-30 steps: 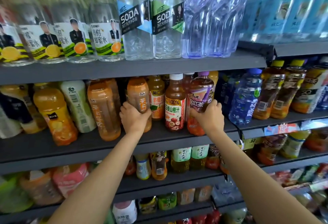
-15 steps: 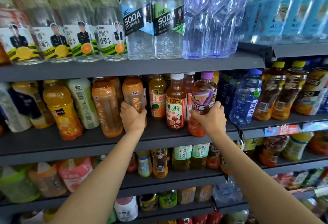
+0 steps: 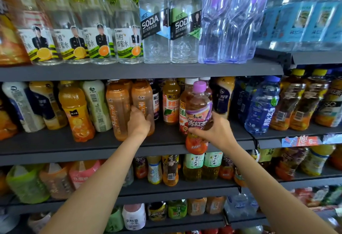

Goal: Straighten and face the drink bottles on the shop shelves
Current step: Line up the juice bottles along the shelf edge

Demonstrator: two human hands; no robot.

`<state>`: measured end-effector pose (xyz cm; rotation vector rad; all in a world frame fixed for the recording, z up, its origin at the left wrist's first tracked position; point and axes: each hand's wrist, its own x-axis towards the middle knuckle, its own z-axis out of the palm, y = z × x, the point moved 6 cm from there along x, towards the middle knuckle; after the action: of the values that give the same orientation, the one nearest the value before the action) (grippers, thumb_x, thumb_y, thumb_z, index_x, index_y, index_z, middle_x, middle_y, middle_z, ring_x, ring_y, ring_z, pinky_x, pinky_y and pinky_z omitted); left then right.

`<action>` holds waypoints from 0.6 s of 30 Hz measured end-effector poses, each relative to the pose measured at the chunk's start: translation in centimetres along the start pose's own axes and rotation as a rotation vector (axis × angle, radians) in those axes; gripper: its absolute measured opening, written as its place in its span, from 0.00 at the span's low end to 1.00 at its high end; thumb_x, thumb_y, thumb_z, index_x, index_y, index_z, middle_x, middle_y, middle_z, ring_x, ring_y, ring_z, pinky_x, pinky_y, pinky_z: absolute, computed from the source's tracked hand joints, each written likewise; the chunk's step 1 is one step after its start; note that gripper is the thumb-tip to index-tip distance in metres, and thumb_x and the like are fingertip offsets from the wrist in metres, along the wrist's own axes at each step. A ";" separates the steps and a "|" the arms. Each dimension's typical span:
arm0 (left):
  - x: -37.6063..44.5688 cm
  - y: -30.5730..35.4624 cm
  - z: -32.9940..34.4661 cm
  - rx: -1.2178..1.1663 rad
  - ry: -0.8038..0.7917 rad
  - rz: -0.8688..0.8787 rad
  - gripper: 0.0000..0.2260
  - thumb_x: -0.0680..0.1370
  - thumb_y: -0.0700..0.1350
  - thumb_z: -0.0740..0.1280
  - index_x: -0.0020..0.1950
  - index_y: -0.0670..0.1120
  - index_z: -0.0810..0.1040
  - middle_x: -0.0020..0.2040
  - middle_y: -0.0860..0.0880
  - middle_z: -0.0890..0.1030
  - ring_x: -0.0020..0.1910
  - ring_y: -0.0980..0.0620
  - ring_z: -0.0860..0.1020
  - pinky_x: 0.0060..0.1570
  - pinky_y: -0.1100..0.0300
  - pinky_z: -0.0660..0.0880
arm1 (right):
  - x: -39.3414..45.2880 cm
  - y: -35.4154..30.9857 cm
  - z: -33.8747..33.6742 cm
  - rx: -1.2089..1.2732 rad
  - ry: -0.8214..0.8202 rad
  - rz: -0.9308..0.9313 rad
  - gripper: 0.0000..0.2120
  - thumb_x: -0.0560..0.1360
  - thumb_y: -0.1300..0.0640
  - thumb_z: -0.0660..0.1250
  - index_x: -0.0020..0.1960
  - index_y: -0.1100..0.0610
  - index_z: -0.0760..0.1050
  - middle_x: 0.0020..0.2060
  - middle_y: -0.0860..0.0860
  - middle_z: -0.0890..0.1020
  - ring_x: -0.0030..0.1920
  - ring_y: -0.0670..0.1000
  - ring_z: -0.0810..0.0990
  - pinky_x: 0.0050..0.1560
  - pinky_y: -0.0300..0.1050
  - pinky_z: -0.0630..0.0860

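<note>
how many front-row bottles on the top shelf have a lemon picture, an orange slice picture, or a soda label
lemon picture bottles: 2
orange slice picture bottles: 2
SODA label bottles: 2
total: 6

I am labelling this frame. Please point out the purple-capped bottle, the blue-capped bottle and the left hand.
purple-capped bottle [image 3: 199,107]: head view, on its label.
blue-capped bottle [image 3: 263,107]: head view, mid body.
left hand [image 3: 137,121]: head view, back of hand.
</note>
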<state>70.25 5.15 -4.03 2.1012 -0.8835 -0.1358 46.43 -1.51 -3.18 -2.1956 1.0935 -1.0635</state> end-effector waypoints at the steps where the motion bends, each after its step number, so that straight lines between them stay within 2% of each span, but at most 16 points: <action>1: 0.0 -0.1 0.0 -0.003 -0.003 0.000 0.23 0.79 0.44 0.63 0.70 0.39 0.59 0.67 0.39 0.70 0.64 0.37 0.71 0.60 0.48 0.68 | 0.0 -0.7 0.6 -0.007 -0.021 -0.035 0.25 0.63 0.46 0.78 0.53 0.59 0.75 0.48 0.52 0.82 0.47 0.48 0.79 0.48 0.43 0.77; 6: -0.2 -0.2 0.0 -0.010 -0.016 -0.003 0.23 0.79 0.45 0.63 0.69 0.39 0.60 0.66 0.38 0.71 0.63 0.36 0.71 0.60 0.47 0.68 | 0.8 -3.6 4.3 0.001 -0.053 -0.131 0.24 0.65 0.47 0.77 0.54 0.59 0.75 0.49 0.55 0.80 0.51 0.52 0.78 0.50 0.44 0.75; 9: -1.0 0.0 0.1 -0.005 -0.041 0.030 0.28 0.78 0.44 0.64 0.73 0.38 0.56 0.68 0.38 0.68 0.65 0.38 0.70 0.62 0.47 0.67 | 1.7 -4.3 6.1 0.004 -0.041 -0.105 0.25 0.66 0.46 0.75 0.55 0.60 0.74 0.51 0.55 0.79 0.53 0.53 0.77 0.52 0.46 0.75; 11: -2.3 0.4 0.1 0.014 -0.005 0.130 0.30 0.77 0.44 0.66 0.74 0.38 0.55 0.71 0.39 0.64 0.67 0.39 0.67 0.64 0.48 0.67 | 2.5 -4.4 6.9 -0.028 -0.026 -0.068 0.27 0.68 0.44 0.73 0.57 0.61 0.73 0.52 0.56 0.79 0.54 0.53 0.77 0.52 0.47 0.75; 14: -4.6 1.3 -0.7 0.043 0.156 0.375 0.29 0.75 0.43 0.68 0.72 0.39 0.60 0.70 0.41 0.63 0.68 0.44 0.62 0.65 0.52 0.64 | 3.4 -4.6 7.7 -0.075 -0.001 -0.037 0.28 0.68 0.42 0.72 0.57 0.63 0.73 0.52 0.56 0.78 0.53 0.54 0.76 0.51 0.48 0.75; 16: -5.1 1.9 -0.2 -0.003 0.090 0.484 0.29 0.73 0.42 0.69 0.71 0.41 0.62 0.67 0.43 0.65 0.67 0.46 0.63 0.66 0.52 0.65 | 3.7 -4.6 8.0 -0.082 0.008 -0.024 0.29 0.68 0.43 0.72 0.57 0.63 0.72 0.52 0.57 0.78 0.54 0.55 0.76 0.51 0.48 0.75; 18: -4.5 1.9 0.5 -0.102 -0.079 0.443 0.32 0.71 0.43 0.71 0.72 0.42 0.61 0.67 0.44 0.67 0.67 0.47 0.66 0.66 0.50 0.67 | 3.8 -4.6 8.1 -0.063 0.006 -0.023 0.28 0.68 0.44 0.73 0.57 0.64 0.72 0.52 0.58 0.79 0.54 0.56 0.77 0.49 0.45 0.74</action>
<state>65.69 6.87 -3.85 1.7689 -1.3375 -0.0293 56.52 -1.40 -3.24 -2.2602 1.1212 -1.0592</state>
